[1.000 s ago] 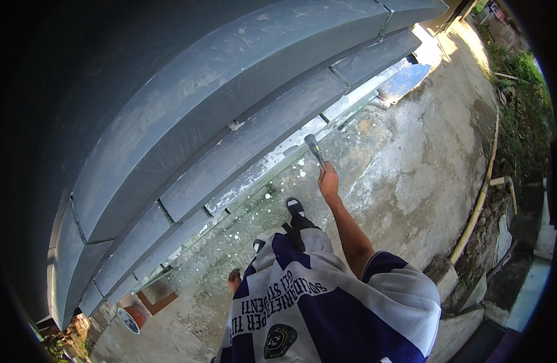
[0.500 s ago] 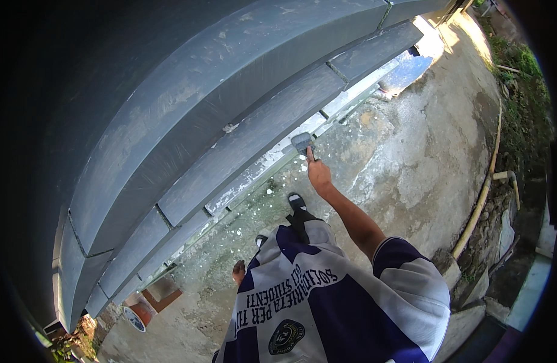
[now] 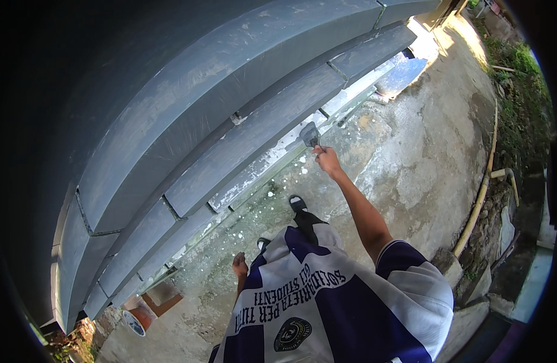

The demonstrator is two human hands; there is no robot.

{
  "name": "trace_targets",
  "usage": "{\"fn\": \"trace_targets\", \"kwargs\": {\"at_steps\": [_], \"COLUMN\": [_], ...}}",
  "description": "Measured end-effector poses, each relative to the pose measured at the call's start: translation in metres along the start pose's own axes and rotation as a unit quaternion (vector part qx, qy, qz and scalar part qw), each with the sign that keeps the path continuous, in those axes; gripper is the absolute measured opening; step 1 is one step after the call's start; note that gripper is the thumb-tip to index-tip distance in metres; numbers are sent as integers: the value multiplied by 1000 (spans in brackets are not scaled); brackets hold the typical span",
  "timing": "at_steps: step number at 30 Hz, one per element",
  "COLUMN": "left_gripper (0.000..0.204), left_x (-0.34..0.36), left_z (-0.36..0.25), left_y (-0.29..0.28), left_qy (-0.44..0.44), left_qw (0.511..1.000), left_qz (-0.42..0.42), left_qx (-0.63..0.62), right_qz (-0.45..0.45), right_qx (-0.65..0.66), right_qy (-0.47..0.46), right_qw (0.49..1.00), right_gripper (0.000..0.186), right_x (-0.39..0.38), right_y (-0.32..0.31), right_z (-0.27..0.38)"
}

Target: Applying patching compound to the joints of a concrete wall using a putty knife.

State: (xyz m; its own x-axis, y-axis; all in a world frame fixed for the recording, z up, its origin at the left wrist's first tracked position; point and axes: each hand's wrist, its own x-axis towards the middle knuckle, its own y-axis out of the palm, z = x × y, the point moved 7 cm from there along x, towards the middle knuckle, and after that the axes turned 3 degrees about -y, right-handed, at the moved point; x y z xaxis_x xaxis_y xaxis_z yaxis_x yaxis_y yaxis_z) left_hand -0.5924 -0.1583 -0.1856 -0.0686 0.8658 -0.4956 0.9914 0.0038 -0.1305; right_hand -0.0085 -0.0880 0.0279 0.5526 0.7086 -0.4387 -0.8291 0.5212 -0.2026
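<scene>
My right hand (image 3: 327, 160) grips a scraper (image 3: 310, 134) by its short handle, fingers wrapped round it. The tool's broad, dark grey blade flares out in front of the pale strip (image 3: 284, 148) at the foot of the grey ledges; whether it touches cannot be told. That strip is patchy white and grey, and white flecks dot the concrete beneath it. Low at my left side hangs my left hand (image 3: 240, 265), its fingers curled, with nothing visible in it.
Stepped grey ledges (image 3: 254, 121) curve along my left and ahead. A white bucket (image 3: 134, 323) stands behind at the lower left beside a reddish-brown frame. Farther along the wall lies a blue sheet (image 3: 404, 77). A pale pipe (image 3: 485, 189) borders the concrete on the right, beside plants and stones.
My right hand and the scraper have shifted slightly right, and the blade has turned to a steeper tilt. My left hand shows a little more beside my body.
</scene>
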Motion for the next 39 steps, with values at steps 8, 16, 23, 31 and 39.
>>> {"fn": "trace_targets", "kwargs": {"at_steps": [8, 16, 23, 31, 39], "left_gripper": [25, 21, 24, 25, 25], "left_x": [-23, -16, -11, -35, -33], "left_z": [6, 52, 3, 5, 65], "left_y": [-38, -54, -48, -79, -82], "left_qy": [-58, -28, -26, -68, -57], "left_qw": [996, 997, 998, 995, 980], "left_qz": [-56, 71, 3, -68, 13], "left_qx": [39, -25, 53, -8, -189], "right_qz": [190, 46, -74, -113, 146], "right_qx": [326, 135, -87, -652, -157], "right_qy": [248, 223, -20, -190, -110], "right_qw": [892, 964, 993, 725, 971], "right_gripper": [33, 32, 27, 22, 21], "right_x": [-10, -10, 16, -3, -34], "right_y": [51, 43, 21, 135, 199], "right_z": [-44, -48, 0, 59, 39]}}
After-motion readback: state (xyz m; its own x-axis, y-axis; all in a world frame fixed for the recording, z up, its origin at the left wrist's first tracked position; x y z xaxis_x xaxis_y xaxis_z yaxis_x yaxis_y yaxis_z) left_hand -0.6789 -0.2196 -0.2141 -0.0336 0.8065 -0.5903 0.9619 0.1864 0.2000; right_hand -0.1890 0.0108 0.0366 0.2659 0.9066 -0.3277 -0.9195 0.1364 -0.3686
